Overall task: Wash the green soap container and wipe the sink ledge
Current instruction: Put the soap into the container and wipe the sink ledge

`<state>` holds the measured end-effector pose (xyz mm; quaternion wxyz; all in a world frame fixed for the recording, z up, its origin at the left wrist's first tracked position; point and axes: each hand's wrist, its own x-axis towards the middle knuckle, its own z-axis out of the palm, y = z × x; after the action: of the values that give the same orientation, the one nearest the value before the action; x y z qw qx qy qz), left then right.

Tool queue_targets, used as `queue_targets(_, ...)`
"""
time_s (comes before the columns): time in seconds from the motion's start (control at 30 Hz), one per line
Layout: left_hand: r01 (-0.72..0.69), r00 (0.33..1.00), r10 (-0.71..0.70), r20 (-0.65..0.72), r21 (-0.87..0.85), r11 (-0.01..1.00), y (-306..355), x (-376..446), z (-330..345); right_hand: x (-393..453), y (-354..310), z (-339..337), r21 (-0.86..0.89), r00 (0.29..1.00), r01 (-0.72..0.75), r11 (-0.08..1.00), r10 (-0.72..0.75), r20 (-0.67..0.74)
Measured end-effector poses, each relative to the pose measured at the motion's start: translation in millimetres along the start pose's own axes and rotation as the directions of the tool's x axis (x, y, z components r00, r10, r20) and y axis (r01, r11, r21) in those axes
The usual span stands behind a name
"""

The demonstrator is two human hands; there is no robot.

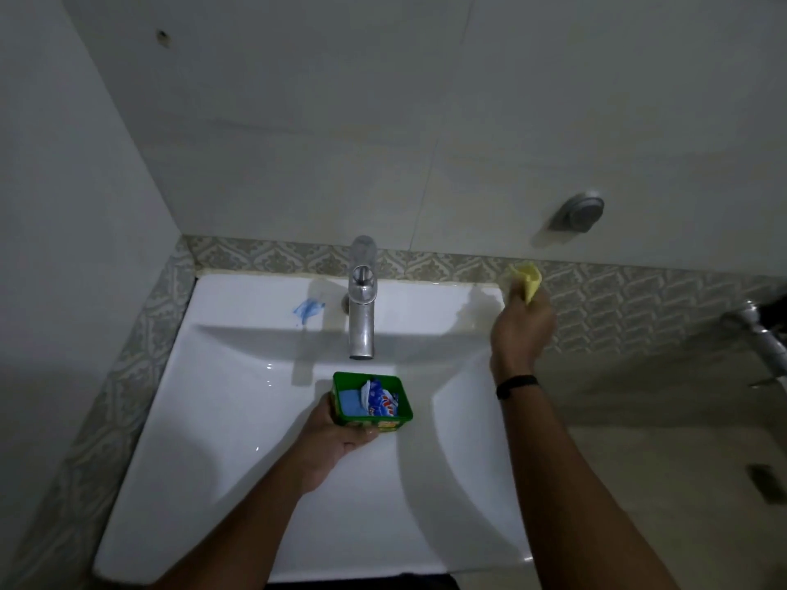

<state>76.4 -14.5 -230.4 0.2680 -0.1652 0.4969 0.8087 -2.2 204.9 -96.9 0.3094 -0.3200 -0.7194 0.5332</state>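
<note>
My left hand (pixel 336 436) grips the green soap container (pixel 374 415) from its near-left side and holds it over the white sink basin (pixel 221 419), just below the tap spout. A blue soap bar and a blue-and-white wrapper lie inside the container. My right hand (pixel 521 327) holds a yellow cloth (pixel 527 278) at the back right corner of the sink ledge (pixel 426 300), close to the patterned tile strip. A blue smear (pixel 308 310) marks the ledge left of the tap.
The chrome tap (pixel 362 300) stands at the middle of the back ledge; no water is seen running. A round metal fitting (pixel 579 212) sticks out of the wall at right. A metal pipe fixture (pixel 766 338) is at the far right edge.
</note>
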Motion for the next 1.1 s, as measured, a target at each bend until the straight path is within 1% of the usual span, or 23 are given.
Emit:
queue_targets(0.03, 0.001, 1.0, -0.001, 0.002, 0.009, 1.0, 0, 0, -1, 4, 9, 7, -0.135, 0.996, 0.079, 0.988, -0.072, 0.05)
queue_targets(0.07, 0.003, 1.0, -0.004, 0.005, 0.017, 1.0, 0, 0, -2, 5, 19, 16, -0.276, 0.978, 0.163, 0.947, -0.118, 0.172)
queue_targets(0.13, 0.009, 1.0, -0.009, 0.0, 0.021, 1.0, 0, 0, -5, -7, 38, 39, -0.517, 0.881, 0.392, 0.761, -0.149, 0.448)
queue_targets(0.17, 0.007, 1.0, -0.007, -0.005, 0.025, 1.0, 0, -1, -6, -17, 44, 51, -0.568, 0.833, 0.5, 0.654, -0.184, 0.522)
queue_targets(0.2, 0.002, 1.0, -0.002, -0.01, 0.033, 0.999, 0, -1, -6, -30, 47, 62, -0.555, 0.786, 0.577, 0.599, -0.223, 0.577)
queue_targets(0.3, -0.021, 1.0, 0.022, -0.019, 0.051, 0.998, 0, -2, -5, -71, 37, 82, -0.365, 0.611, 0.744, 0.56, -0.346, 0.712)
queue_targets(0.4, -0.02, 1.0, 0.021, -0.023, 0.035, 0.999, 0, -2, -4, -77, 41, 75, -0.203, 0.462, 0.812, 0.546, -0.389, 0.797)
queue_targets(0.43, -0.014, 1.0, 0.015, -0.021, 0.034, 0.999, 1, -2, -5, -69, 45, 66, -0.139, 0.387, 0.847, 0.513, -0.417, 0.822)
queue_targets(0.5, -0.006, 1.0, 0.007, -0.011, 0.04, 0.999, 1, -2, -8, -44, 54, 45, -0.002, 0.175, 0.937, 0.35, -0.464, 0.868)
queue_targets(0.53, -0.006, 1.0, 0.006, -0.004, 0.049, 0.999, 1, -2, -9, -28, 59, 34, 0.031, 0.109, 0.96, 0.277, -0.475, 0.873)
queue_targets(0.57, -0.008, 1.0, 0.007, 0.004, 0.06, 0.998, 1, -3, -10, -14, 62, 23, 0.018, 0.11, 0.969, 0.246, -0.495, 0.862)
queue_targets(0.6, -0.01, 1.0, 0.01, 0.008, 0.073, 0.997, 2, -3, -11, -4, 63, 13, -0.042, 0.176, 0.965, 0.258, -0.52, 0.836)
queue_targets(0.63, -0.012, 1.0, 0.011, 0.012, 0.083, 0.996, 3, -4, -10, 4, 66, 5, -0.139, 0.293, 0.941, 0.309, -0.536, 0.792)
queue_targets(0.67, -0.013, 1.0, 0.011, 0.015, 0.089, 0.996, 3, -5, -10, 7, 70, 0, -0.256, 0.442, 0.884, 0.391, -0.524, 0.728)
queue_targets(0.7, -0.012, 1.0, 0.011, 0.017, 0.093, 0.996, 4, -7, -10, 7, 75, 0, -0.358, 0.579, 0.804, 0.475, -0.484, 0.656)
queue_targets(0.73, -0.014, 1.0, 0.012, 0.023, 0.096, 0.995, 5, -8, -10, 4, 75, 5, -0.441, 0.682, 0.719, 0.537, -0.424, 0.595)
queue_targets(0.77, -0.012, 0.999, 0.008, 0.036, 0.099, 0.995, 6, -9, -9, -2, 72, 15, -0.504, 0.749, 0.65, 0.569, -0.37, 0.549)
queue_targets(0.83, -0.012, 0.998, 0.005, 0.07, 0.111, 0.994, 6, -11, -8, -22, 57, 43, -0.516, 0.795, 0.582, 0.628, -0.305, 0.525)
queue_targets(0.87, -0.015, 0.996, 0.004, 0.09, 0.117, 0.993, 6, -12, -8, -36, 48, 57, -0.459, 0.773, 0.587, 0.667, -0.294, 0.562)
queue_targets(0.9, -0.014, 0.994, 0.0, 0.106, 0.122, 0.992, 6, -14, -7, -51, 41, 69, -0.384, 0.721, 0.618, 0.686, -0.3, 0.625)
queue_targets(0.97, -0.013, 0.993, -0.002, 0.119, 0.128, 0.992, 7, -16, -4, -75, 37, 80, -0.251, 0.563, 0.717, 0.65, -0.329, 0.758)
queue_targets(1.0, -0.016, 0.992, -0.001, 0.128, 0.134, 0.991, 7, -17, -4, -77, 38, 78, -0.198, 0.488, 0.766, 0.612, -0.352, 0.799)
queue_targets(1.1, -0.014, 0.989, -0.005, 0.15, 0.126, 0.992, 7, -19, -2, -39, 50, 51, -0.025, 0.238, 0.913, 0.406, -0.481, 0.844)
